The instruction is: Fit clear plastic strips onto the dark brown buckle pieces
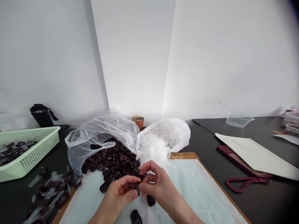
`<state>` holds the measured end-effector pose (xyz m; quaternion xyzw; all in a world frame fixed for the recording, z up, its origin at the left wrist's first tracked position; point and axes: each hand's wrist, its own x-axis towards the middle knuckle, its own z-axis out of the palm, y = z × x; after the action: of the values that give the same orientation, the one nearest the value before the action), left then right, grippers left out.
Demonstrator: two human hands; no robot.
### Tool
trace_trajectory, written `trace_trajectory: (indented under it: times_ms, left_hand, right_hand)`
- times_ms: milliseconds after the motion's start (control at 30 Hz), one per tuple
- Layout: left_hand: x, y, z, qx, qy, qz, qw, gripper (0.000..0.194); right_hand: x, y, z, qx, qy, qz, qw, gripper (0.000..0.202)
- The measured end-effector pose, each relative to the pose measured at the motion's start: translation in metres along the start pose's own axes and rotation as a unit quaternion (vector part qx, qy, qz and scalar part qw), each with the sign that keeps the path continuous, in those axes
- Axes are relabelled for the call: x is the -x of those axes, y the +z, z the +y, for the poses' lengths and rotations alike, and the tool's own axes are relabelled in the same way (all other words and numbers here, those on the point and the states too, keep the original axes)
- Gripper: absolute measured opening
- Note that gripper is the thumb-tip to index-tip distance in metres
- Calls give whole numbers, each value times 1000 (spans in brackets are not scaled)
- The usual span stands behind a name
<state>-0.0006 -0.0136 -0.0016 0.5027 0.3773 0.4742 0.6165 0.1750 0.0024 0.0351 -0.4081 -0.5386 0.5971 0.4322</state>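
My left hand (123, 191) and my right hand (153, 180) meet over the pale blue sheet (193, 186). Between their fingertips is a small dark piece (137, 187), mostly covered by the fingers; both hands pinch it. Just behind them a heap of glossy dark brown pieces (116, 160) spills from a clear plastic bag (102, 127). One loose dark piece (135, 217) lies in front of the hands, and another (151, 200) sits under my right hand. Beside the heap, a white bag (163, 140) holds clear plastic bits.
Left: a green basket (35, 155) of dark pieces, a pile of pieces with clear strips (51, 196), and a black cup (42, 115). Right: red scissors (245, 183), a notebook (254, 152) on a maroon tray (233, 158), and a clear container (239, 120). A small pot (138, 121) stands behind.
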Motion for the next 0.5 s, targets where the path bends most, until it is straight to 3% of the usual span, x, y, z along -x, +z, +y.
trace_trajectory:
  times_ms: [200,500]
  left_hand:
    - [-1,2,1,-20,35,-6,999,26]
    - [0,4,3,44,-40,34,998,25]
  right_hand:
    - [1,2,-4,-17,-20,-6,1000,29]
    - [3,6,-4,52,-24,9,998,27]
